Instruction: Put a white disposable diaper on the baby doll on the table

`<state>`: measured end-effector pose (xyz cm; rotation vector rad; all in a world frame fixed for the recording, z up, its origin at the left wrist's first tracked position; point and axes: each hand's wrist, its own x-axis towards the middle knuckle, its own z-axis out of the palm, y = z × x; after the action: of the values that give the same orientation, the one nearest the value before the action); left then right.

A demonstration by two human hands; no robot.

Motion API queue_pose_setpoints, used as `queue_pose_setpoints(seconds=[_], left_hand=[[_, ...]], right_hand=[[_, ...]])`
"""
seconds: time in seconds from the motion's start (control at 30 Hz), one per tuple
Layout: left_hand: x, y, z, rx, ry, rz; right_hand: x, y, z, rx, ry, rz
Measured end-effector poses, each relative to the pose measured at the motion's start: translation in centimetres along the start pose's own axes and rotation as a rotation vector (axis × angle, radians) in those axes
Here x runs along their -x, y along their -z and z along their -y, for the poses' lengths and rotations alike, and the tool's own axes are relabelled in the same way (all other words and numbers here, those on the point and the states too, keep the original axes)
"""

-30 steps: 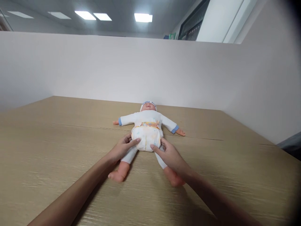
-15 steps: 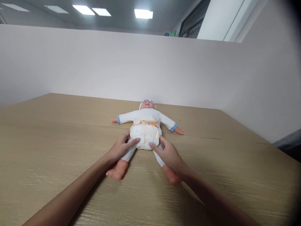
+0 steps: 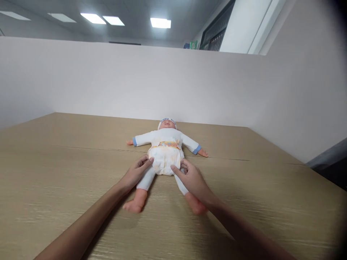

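Note:
A baby doll (image 3: 168, 135) lies on its back, head away from me, arms spread and legs apart. It wears a white outfit with blue cuffs and a white cap with lettering. Around its hips, over the outfit, sits a white diaper (image 3: 165, 164) with an orange patterned waistband. My left hand (image 3: 137, 172) pinches the diaper's edge at the left leg opening, thumb on top. At the right leg opening, my right hand (image 3: 192, 179) grips the other edge between thumb and curled fingers. Its wrist partly covers the doll's right-side foot.
The doll rests on a wide wood-grain table (image 3: 81, 187) with a thin seam running across it. A pale partition wall (image 3: 121, 79) rises behind the table and along its right side. Ceiling lights show above the partition.
My left thumb has drawn back outward from the diaper's front toward its left edge. My right hand stays at the right edge. The whole view has shifted slightly.

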<state>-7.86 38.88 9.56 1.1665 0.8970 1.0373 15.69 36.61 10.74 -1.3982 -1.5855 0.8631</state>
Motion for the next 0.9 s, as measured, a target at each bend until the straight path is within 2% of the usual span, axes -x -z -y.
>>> queue_pose_setpoints(seconds=[0.1,0.23,0.3,0.43,0.6,0.77,0.9], left_hand=[[0.3,-0.2,-0.1,-0.102,-0.073,-0.031],[0.6,-0.3,-0.3,-0.449,-0.255,-0.168],[0.9,-0.5,-0.3,-0.623,-0.338,-0.231],[2.3,-1.2,-0.1,-0.856,-0.41,-0.303],[5.2,-2.0,1.0,-1.065,-0.506,-0.325],[6.7,-1.6,2.2,-1.111,-0.479,-0.288],[5.9,0.0,1.6,-1.048,-0.374,-0.276]], right_hand=[[0.7,0.0,0.7,0.187,0.024,-0.072],[2.0,-0.7,1.1,0.411,0.149,-0.153],[2.6,-1.1,1.1,0.445,0.205,-0.174],[4.2,-1.5,1.0,0.466,0.25,-0.218],[7.6,-0.9,0.4,0.486,0.305,-0.158],[10.4,-0.3,-1.2,0.584,0.358,-0.082],[9.4,0.6,-2.2,0.561,0.307,-0.105]])
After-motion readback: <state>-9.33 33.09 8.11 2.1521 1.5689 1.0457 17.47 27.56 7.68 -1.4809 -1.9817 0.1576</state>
